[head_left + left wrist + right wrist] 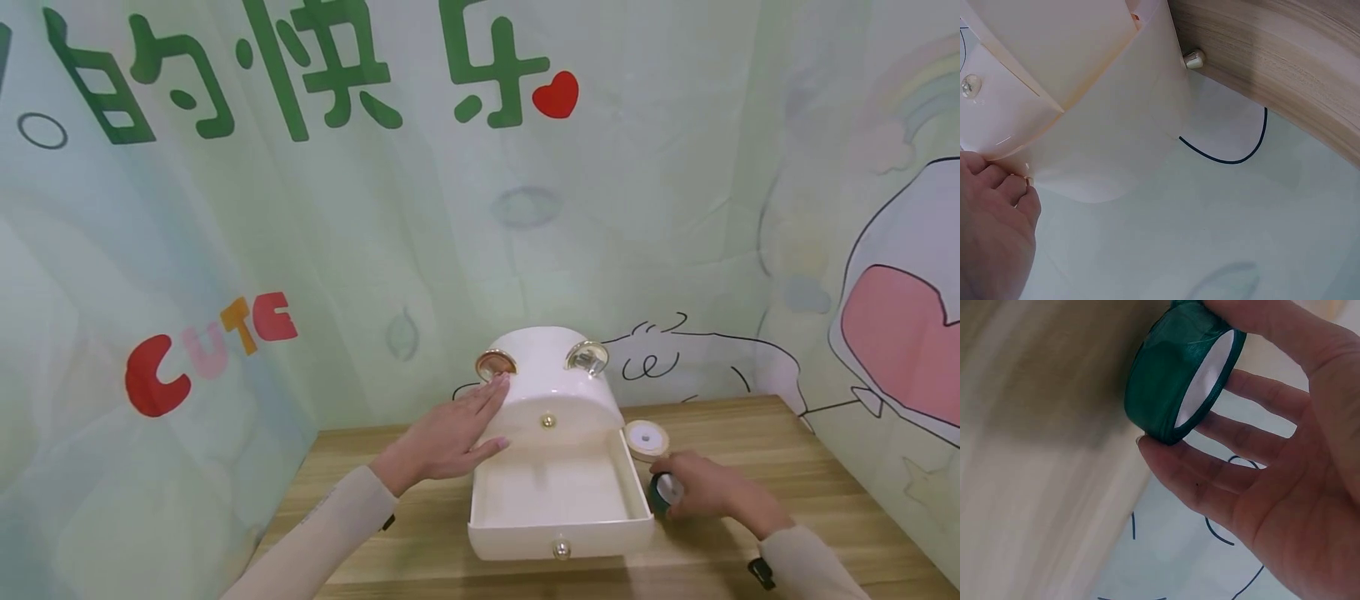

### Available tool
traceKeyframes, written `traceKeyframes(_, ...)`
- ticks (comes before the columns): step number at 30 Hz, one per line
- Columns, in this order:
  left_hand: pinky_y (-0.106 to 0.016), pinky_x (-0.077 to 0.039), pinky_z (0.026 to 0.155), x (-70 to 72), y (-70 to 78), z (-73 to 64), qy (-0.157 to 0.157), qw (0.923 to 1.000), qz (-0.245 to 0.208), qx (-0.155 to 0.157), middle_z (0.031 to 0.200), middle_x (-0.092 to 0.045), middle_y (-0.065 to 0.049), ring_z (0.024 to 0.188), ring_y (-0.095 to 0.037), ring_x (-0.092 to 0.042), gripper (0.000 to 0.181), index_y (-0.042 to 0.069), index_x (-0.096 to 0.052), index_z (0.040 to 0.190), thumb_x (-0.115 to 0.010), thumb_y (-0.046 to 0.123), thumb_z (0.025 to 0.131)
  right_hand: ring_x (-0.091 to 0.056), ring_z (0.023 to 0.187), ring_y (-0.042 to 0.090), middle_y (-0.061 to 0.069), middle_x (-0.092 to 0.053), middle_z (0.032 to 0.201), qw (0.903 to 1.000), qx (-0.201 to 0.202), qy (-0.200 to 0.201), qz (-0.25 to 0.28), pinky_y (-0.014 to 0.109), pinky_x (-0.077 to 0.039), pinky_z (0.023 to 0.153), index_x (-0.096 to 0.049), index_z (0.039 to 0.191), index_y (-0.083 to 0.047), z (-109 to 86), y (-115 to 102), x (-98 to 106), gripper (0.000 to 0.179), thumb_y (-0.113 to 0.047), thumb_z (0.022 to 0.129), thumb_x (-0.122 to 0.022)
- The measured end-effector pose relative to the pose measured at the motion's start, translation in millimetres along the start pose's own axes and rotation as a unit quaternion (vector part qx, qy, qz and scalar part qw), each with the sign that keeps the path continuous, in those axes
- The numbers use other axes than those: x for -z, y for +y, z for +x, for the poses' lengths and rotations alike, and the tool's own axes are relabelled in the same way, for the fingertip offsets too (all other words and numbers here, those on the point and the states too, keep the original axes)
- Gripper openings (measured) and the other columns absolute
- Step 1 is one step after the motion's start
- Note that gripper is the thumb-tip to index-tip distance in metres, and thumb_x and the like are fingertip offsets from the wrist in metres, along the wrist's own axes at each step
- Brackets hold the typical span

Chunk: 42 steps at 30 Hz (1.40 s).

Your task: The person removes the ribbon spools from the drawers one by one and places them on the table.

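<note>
Beige sleeves lie nearest my remote feed. I see the left hand resting, fingers extended, on the white case; the right hand grips the green roll beside the pulled-out drawer. Slack fingers, I judge, could let it roll off.

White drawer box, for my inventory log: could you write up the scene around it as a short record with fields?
Box: white box, on a wooden table
Drawer: white drawer, pulled out at the front
Left hand: left hand, touching the box's upper left side in the head view
Right hand: right hand, holding a green roll right of the drawer
Second roll: pale roll, lying flat on the table, beyond the green roll
Green roll touching table: cannot tell
</note>
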<state>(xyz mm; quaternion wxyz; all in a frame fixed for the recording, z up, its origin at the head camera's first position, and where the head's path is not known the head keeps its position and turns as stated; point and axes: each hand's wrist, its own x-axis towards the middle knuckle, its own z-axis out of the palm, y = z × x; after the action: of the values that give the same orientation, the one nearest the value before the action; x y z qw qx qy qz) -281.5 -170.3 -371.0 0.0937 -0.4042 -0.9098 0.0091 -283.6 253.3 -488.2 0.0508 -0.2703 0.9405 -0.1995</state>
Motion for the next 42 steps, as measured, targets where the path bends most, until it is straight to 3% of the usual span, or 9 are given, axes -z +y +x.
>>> traceKeyframes(8,-0.043,-0.035,0.13,-0.1,0.8,0.0,0.002,1.0,0.002,-0.001,0.176,-0.02,-0.016,0.162,-0.029,-0.029,0.079,-0.001,-0.017,0.167,-0.044,0.048,0.111,-0.059,0.085,0.013,0.003,-0.066,0.099,0.9999,-0.002,-0.016,-0.003,0.03,-0.052,0.071,-0.071,0.119,-0.001,-5.1,1,-10,0.058,-0.02,0.069,-0.095)
traceKeyframes(19,-0.043,-0.036,0.129,0.1,2.2,-0.3,0.0,1.0,0.004,0.004,0.176,-0.02,-0.016,0.162,-0.029,-0.029,0.079,-0.001,-0.016,0.167,-0.044,0.048,0.111,-0.06,0.086,0.013,0.005,-0.066,0.1,0.9997,-0.012,-0.019,0.006,0.029,-0.053,0.071,-0.071,0.119,0.001,-9.0,-8,-14,0.059,-0.021,0.07,-0.095)
traceKeyframes(30,-0.043,-0.034,0.13,0.5,3.0,-0.5,-0.002,1.0,0.002,0.007,0.176,-0.02,-0.015,0.163,-0.028,-0.028,0.079,-0.001,-0.016,0.167,-0.044,0.048,0.111,-0.063,0.094,0.018,0.013,-0.069,0.116,0.9994,-0.031,-0.018,0.004,0.036,-0.057,0.077,-0.068,0.127,0.002,-9.5,-9,-16,0.067,-0.022,0.071,-0.095)
traceKeyframes(33,-0.043,-0.035,0.13,0.3,3.0,-0.3,0.0,1.0,0.003,0.005,0.176,-0.02,-0.016,0.162,-0.029,-0.029,0.079,-0.001,-0.017,0.167,-0.044,0.048,0.111,-0.063,0.097,0.021,0.019,-0.067,0.123,0.999,-0.044,-0.009,0.01,0.037,-0.057,0.078,-0.065,0.132,0.005,-11.1,-9,-16,0.075,-0.026,0.071,-0.096)
traceKeyframes(37,-0.043,-0.034,0.13,-0.4,2.2,0.2,0.005,1.0,0.003,0.002,0.175,-0.021,-0.017,0.162,-0.029,-0.03,0.079,-0.002,-0.017,0.167,-0.045,0.047,0.111,-0.063,0.102,0.028,0.023,-0.065,0.127,0.9992,-0.029,0.025,-0.013,0.041,-0.057,0.079,-0.066,0.131,0.005,-14.1,-9,-17,0.076,-0.035,0.073,-0.095)
traceKeyframes(42,-0.043,-0.033,0.131,-2.5,0.2,1.3,0.003,1.0,0.003,0.001,0.176,-0.02,-0.017,0.162,-0.029,-0.028,0.079,-0.002,-0.016,0.167,-0.043,0.047,0.111,-0.062,0.115,0.045,0.024,-0.066,0.129,0.9951,0.011,0.081,-0.056,0.063,-0.055,0.092,-0.069,0.126,0.001,-17.7,-13,-15,0.068,-0.041,0.077,-0.092)
